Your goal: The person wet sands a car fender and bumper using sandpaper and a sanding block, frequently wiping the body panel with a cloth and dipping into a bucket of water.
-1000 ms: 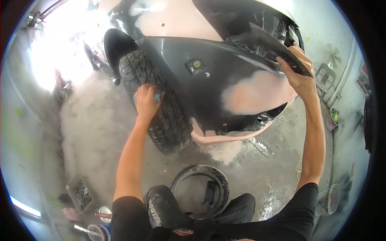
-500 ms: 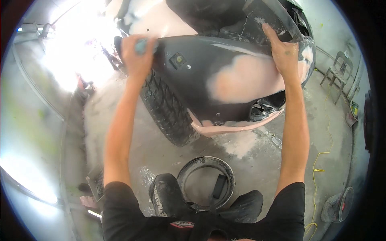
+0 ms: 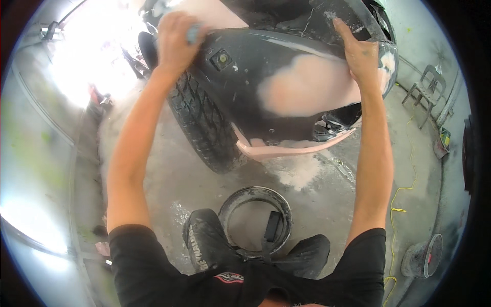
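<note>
In front of me is a car's front corner panel, dark with pale pink filler-like patches. At its upper left edge, by the tyre, my left hand is closed around a small blue-grey pad; motion blurs its fingers. My right hand rests at the panel's upper right, thumb stretched out over a dark, dusty car part. Its other fingers are hidden beneath the hand, and no object shows in it. A small square fitting sits in the panel near my left hand.
A dusty round tub or rim stands on the floor between my legs, with a black strap-like piece over it. To the right are a grey chair, a yellow cord and a bucket. Pale powder lies under the car.
My left hand has moved up along the panel's edge with the pad. My right hand stays on the same spot. The view has shifted slightly, so the car sits higher in the picture.
</note>
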`<action>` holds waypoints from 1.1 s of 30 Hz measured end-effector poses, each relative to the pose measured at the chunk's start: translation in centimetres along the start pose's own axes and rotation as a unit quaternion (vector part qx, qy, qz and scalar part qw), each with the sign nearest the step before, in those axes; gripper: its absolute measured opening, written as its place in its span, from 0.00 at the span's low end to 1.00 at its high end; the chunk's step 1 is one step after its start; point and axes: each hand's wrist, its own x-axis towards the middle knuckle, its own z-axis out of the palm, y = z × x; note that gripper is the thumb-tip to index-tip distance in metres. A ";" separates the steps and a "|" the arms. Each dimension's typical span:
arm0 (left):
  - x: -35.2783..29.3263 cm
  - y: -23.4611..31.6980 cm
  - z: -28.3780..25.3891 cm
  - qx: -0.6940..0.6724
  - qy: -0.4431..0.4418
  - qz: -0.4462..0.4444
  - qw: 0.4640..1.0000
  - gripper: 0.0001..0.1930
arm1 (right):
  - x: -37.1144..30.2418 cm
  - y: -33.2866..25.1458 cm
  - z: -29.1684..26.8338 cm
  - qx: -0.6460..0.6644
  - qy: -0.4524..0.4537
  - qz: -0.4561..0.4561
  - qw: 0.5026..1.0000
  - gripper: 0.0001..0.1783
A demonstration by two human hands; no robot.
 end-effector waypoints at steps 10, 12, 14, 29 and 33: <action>-18.7 3.3 -1.7 -0.013 -0.194 -0.316 0.929 0.13 | -0.4 -6.7 2.7 0.027 -0.079 -0.193 0.978 0.16; -21.8 5.3 -0.6 -0.035 -0.222 -0.301 0.927 0.14 | -0.6 -8.0 4.2 0.013 -0.122 -0.201 0.972 0.15; -23.1 7.3 -0.2 -0.017 -0.244 -0.284 0.927 0.13 | -1.4 -9.9 5.5 -0.023 -0.129 -0.184 0.974 0.13; -23.5 8.1 0.1 0.020 -0.199 -0.275 0.941 0.16 | 1.9 -10.7 10.8 -0.106 -0.246 -0.488 0.831 0.12; -23.8 8.1 0.3 0.019 -0.181 -0.271 0.945 0.15 | 0.7 -12.2 10.4 -0.130 -0.272 -0.452 0.840 0.10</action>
